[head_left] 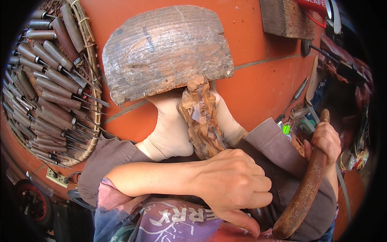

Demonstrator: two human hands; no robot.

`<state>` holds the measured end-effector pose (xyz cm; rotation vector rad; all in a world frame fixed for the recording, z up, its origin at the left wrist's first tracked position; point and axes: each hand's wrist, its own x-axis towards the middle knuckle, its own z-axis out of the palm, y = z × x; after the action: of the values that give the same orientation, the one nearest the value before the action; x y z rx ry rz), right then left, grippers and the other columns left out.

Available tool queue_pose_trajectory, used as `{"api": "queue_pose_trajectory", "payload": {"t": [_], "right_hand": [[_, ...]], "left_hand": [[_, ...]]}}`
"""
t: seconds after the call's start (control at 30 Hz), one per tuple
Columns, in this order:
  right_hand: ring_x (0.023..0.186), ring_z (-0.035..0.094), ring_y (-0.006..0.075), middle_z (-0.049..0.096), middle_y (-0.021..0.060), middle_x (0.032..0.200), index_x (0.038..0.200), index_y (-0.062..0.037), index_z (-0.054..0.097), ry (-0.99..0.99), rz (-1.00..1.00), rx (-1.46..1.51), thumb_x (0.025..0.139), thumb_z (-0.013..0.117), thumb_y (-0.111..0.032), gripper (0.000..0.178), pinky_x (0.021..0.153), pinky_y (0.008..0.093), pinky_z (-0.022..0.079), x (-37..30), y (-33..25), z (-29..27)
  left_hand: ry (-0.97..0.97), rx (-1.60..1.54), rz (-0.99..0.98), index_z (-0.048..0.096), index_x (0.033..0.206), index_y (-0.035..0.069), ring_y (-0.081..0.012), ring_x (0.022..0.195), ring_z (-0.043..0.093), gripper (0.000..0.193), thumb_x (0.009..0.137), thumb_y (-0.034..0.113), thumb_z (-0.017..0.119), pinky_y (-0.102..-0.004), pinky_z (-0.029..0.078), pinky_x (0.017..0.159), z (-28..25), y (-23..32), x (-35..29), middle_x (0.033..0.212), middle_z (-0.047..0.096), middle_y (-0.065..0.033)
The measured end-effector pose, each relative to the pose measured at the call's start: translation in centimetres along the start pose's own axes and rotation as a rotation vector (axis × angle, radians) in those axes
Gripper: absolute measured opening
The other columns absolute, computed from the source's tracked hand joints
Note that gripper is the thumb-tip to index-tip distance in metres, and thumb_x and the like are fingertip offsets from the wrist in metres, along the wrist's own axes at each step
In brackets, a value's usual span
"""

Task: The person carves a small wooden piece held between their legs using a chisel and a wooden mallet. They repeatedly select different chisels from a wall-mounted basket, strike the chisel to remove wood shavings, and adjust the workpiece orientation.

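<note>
A knotty brown wood carving (pixel 199 117) stands between my two feet in beige socks, its top against the edge of a thick wooden block (pixel 167 50). My left hand (pixel 238 183) lies across my lap below the carving, fingers curled and thumb stretched out. A dark rounded end shows between thumb and fingers; what it belongs to is hidden. At the right, my right hand (pixel 324 143) is closed around the upper, thin part of a curved wooden club (pixel 302 193), whose thick end points down toward my lap.
On the left a round wicker basket (pixel 90 48) holds many wood-handled chisels (pixel 52 101). Beyond it lies orange tiled floor (pixel 250 92). Another wooden block (pixel 286 20) and a red mug (pixel 314 8) stand far right. A power strip (pixel 56 177) lies at lower left.
</note>
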<state>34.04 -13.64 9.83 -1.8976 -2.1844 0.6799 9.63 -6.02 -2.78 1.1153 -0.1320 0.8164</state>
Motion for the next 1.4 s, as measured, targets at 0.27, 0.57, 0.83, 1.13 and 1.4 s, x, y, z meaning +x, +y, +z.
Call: {"api": "queue_pose_trajectory", "payload": {"t": [0.27, 0.57, 0.83, 1.13, 1.4], "right_hand": [[0.057, 0.058, 0.0272, 0.057, 0.0086, 0.067, 0.083, -0.0067, 0.055, 0.006, 0.011, -0.011, 0.074, 0.077, -0.001, 0.024, 0.054, 0.0361, 0.048, 0.1, -0.2, 0.2], [0.057, 0.058, 0.0268, 0.058, 0.0086, 0.067, 0.083, -0.0066, 0.055, -0.017, 0.035, -0.030, 0.075, 0.076, -0.001, 0.024, 0.054, 0.0363, 0.048, 0.3, -0.4, 0.1], [0.058, 0.054, 0.0242, 0.055, 0.0081, 0.066, 0.086, -0.0063, 0.051, -0.068, 0.027, -0.062, 0.075, 0.077, -0.003, 0.028, 0.064, 0.0391, 0.050, -0.4, 0.0, -0.6], [0.054, 0.054, 0.0251, 0.052, 0.0062, 0.062, 0.082, -0.0065, 0.053, -0.031, 0.040, -0.028, 0.075, 0.075, -0.002, 0.023, 0.054, 0.0380, 0.048, 0.5, -0.3, 0.0], [0.060, 0.054, 0.0238, 0.056, 0.0077, 0.066, 0.085, -0.0079, 0.050, -0.072, 0.051, -0.034, 0.075, 0.078, -0.004, 0.029, 0.064, 0.0377, 0.049, -0.1, -0.1, -0.5]], "left_hand": [[0.039, -0.033, -0.005, 0.048, 0.063, 0.008, -0.0240, 0.052, 0.052, 0.056, 0.073, 0.057, 0.074, -0.0367, 0.038, 0.043, -0.3, 0.0, 0.2, 0.061, 0.044, -0.0038], [0.084, 0.014, 0.091, 0.042, 0.061, 0.013, -0.0176, 0.051, 0.051, 0.060, 0.080, 0.062, 0.071, -0.0318, 0.035, 0.042, -1.7, 0.1, 1.6, 0.059, 0.039, 0.0000], [0.113, -0.015, 0.133, 0.043, 0.061, 0.012, -0.0197, 0.049, 0.049, 0.060, 0.079, 0.062, 0.071, -0.0318, 0.033, 0.041, -1.5, -0.6, 1.3, 0.058, 0.039, -0.0005], [0.186, -0.064, 0.070, 0.046, 0.061, 0.011, -0.0212, 0.051, 0.052, 0.058, 0.077, 0.059, 0.073, -0.0335, 0.036, 0.043, -0.9, 0.3, 1.1, 0.058, 0.041, -0.0014], [0.125, -0.093, 0.015, 0.046, 0.063, 0.009, -0.0255, 0.053, 0.053, 0.058, 0.075, 0.058, 0.073, -0.0368, 0.038, 0.043, -1.2, 0.1, 0.8, 0.058, 0.044, -0.0045]]}}
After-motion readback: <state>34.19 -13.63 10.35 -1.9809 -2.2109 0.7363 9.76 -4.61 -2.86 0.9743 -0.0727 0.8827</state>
